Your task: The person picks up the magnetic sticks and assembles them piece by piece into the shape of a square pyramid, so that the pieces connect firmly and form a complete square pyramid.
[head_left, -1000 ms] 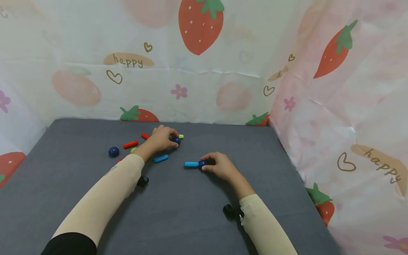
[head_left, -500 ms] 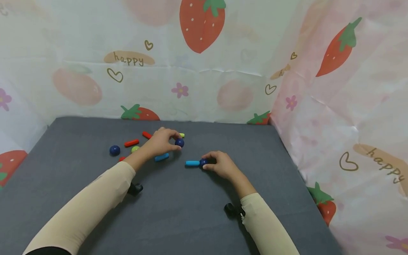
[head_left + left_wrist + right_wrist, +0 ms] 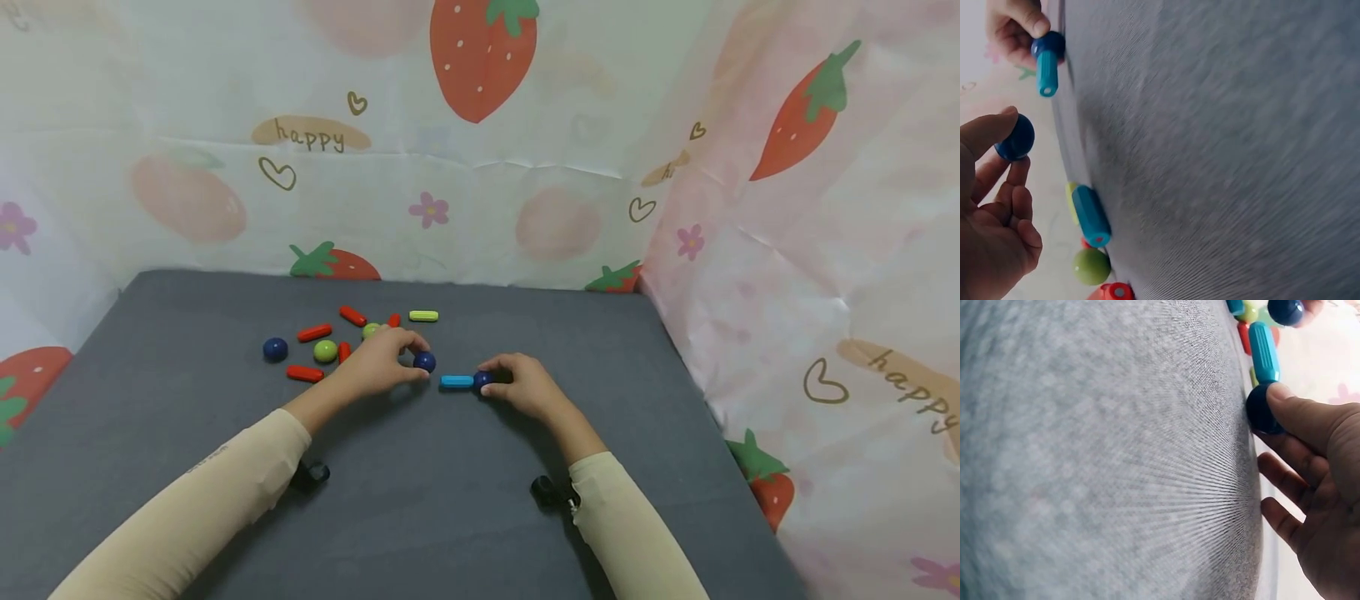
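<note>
Between thumb and fingers my left hand (image 3: 381,363) pinches a dark blue ball (image 3: 424,361), held just above the table. My right hand (image 3: 527,387) pinches a second dark blue ball (image 3: 483,381). A ribbed light blue rod (image 3: 456,382) sticks out from that ball, pointing left toward the left hand's ball; a small gap separates the two. In the left wrist view the rod's free end (image 3: 1047,91) shows a small pale disc. Another light blue rod (image 3: 1091,215) lies below the left hand there, hidden behind that hand in the head view.
Left of the hands lie several red rods (image 3: 314,332), green balls (image 3: 325,351) and one more dark blue ball (image 3: 275,349). A yellow-green rod (image 3: 423,316) lies near the back edge. Grey cloth (image 3: 450,500) covers the table; a strawberry-print curtain (image 3: 480,200) hangs behind.
My left hand has lifted its dark blue ball and brought it nearer, toward the rod, uncovering red rods and a green ball. The right hand holds its place.
</note>
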A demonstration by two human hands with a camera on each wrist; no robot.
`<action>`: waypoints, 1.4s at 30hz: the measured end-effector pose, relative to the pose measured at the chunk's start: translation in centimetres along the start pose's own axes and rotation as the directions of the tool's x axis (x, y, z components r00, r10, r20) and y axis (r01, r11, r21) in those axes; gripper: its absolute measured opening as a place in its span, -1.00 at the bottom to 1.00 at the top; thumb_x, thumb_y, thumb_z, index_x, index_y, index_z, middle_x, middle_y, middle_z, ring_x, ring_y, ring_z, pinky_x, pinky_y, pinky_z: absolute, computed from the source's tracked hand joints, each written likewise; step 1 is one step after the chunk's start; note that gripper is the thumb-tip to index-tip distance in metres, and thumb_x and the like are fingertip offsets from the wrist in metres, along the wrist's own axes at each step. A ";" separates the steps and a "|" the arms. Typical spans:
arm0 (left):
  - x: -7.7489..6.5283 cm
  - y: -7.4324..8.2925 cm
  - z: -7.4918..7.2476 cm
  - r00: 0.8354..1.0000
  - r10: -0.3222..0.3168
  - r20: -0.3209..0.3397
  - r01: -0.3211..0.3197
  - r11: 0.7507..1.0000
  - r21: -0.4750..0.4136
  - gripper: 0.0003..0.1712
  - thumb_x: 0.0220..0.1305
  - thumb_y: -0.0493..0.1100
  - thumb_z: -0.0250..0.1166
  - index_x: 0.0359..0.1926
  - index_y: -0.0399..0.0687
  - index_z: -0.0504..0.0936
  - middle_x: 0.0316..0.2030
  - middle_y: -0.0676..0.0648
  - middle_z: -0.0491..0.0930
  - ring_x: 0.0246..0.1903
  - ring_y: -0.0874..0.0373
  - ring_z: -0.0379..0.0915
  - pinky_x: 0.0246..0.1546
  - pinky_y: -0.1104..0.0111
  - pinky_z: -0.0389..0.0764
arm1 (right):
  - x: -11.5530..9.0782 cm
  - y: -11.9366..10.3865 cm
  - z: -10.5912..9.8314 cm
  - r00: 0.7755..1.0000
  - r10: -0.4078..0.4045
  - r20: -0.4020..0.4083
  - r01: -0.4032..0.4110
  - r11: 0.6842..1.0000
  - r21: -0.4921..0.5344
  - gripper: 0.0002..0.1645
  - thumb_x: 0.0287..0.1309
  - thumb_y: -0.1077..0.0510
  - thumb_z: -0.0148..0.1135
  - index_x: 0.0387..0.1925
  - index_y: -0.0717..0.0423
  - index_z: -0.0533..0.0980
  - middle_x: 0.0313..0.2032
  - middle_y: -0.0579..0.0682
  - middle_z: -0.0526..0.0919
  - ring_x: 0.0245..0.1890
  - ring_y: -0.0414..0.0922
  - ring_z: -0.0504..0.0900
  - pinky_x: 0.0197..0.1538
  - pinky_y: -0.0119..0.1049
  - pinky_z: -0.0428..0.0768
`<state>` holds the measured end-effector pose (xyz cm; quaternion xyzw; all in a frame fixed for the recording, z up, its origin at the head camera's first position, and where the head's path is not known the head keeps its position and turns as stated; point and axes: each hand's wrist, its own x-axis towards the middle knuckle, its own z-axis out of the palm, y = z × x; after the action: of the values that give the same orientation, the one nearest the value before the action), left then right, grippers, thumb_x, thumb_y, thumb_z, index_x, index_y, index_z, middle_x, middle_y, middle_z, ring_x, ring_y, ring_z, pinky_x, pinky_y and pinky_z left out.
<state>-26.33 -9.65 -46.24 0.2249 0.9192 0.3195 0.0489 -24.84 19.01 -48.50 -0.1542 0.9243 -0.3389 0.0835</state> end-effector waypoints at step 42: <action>0.6 0.5 2.6 0.995 -0.065 0.075 0.060 0.995 0.077 -0.63 0.20 -0.01 0.53 0.01 0.02 0.73 -0.08 0.03 0.73 -0.04 0.09 0.49 0.10 0.11 0.49 | -1.2 0.2 -0.9 0.996 -0.063 0.069 0.067 0.996 -0.061 -0.61 0.21 0.02 0.49 0.07 -0.12 0.67 0.07 -0.13 0.68 0.19 -0.06 0.56 0.31 0.00 0.47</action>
<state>-26.05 -7.53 -47.99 0.2098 0.9345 0.2746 0.0859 -23.96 20.10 -47.93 -0.1979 0.9258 -0.3066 0.0983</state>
